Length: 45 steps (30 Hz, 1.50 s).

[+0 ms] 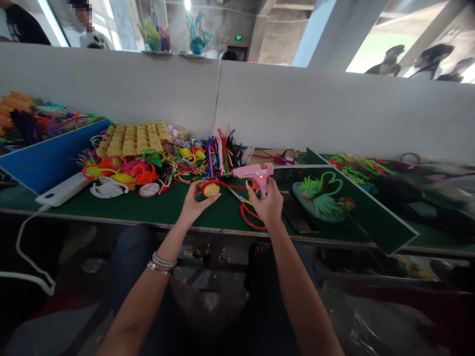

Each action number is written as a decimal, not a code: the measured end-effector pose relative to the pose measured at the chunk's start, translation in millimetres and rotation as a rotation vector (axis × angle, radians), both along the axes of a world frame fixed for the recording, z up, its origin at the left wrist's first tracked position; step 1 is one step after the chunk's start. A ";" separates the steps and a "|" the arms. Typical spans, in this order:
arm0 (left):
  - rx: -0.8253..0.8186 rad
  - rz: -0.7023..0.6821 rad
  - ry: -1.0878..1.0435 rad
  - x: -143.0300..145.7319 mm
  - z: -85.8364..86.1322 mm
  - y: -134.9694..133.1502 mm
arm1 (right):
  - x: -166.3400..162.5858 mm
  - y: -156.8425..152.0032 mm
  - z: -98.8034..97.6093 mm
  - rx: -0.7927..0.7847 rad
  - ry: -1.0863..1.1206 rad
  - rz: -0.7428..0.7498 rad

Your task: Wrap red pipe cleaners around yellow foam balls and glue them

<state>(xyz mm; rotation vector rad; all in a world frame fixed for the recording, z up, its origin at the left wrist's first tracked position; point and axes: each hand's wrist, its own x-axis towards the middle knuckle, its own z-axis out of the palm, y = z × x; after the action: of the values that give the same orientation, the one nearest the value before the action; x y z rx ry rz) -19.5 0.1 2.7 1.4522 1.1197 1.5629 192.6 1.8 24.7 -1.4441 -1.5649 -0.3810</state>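
Gripped a small rounded yellow piece (211,190), fuzzy red at the edge, in the left hand (196,203) above a green tabletop (210,218). Closed the right hand (272,205) around a pink plastic glue gun (252,171), nozzle leftward. Ran a thin red strand (233,185) from yellow piece towards right hand. Had red-handled metal scissors (243,200) lying beside right hand.

Stacked left-wrist bracelets (162,262): slim and round, pale beaded strands toward the person's left hand (193,202), shiny silver-coloured bands toward the elbow.
Left forearm (138,305): bare.
Right forearm (297,277): bare.
Legwear (132,247): dark blue-grey fabric, finer detail lost in shadow.
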 end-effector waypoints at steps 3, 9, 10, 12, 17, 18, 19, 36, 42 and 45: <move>-0.085 -0.050 -0.046 0.2 0.4 0.1 | -1.0 -1.9 1.2 0.010 0.028 -0.008; -0.041 -0.018 -0.004 -2.3 -2.1 2.1 | -0.8 -5.4 0.8 0.056 0.062 0.015; -0.016 -0.006 -0.016 -2.1 -3.3 2.6 | -0.7 -5.6 0.2 0.059 0.057 0.021; 0.034 0.024 -0.051 -1.6 -5.8 3.6 | -0.8 -5.6 -1.6 0.058 0.038 0.030; 0.147 0.110 0.061 -2.2 -5.8 3.1 | -2.9 -3.5 -6.7 0.042 -0.044 0.053; 0.165 0.124 0.101 -2.7 -4.2 2.0 | -3.3 -3.1 -7.3 0.043 -0.056 0.057; 0.175 0.135 0.134 -3.1 -2.2 0.5 | -3.6 -2.9 -7.8 0.045 -0.063 0.058; -0.128 0.031 -0.368 -2.4 0.0 12.1 | -2.1 -6.0 6.4 0.162 0.310 -0.078; -0.049 -0.048 -0.308 -1.5 1.7 4.4 | -1.7 -3.2 2.5 -0.031 0.139 0.038; -0.102 -0.031 -0.279 -1.2 -1.5 5.9 | -7.3 -4.1 -1.4 -0.080 0.075 0.087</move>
<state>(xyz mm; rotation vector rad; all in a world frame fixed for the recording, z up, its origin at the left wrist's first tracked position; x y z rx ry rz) -20.7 5.9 1.1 1.1383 0.9922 1.6043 185.4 -2.3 23.3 -1.4292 -1.5915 -0.2122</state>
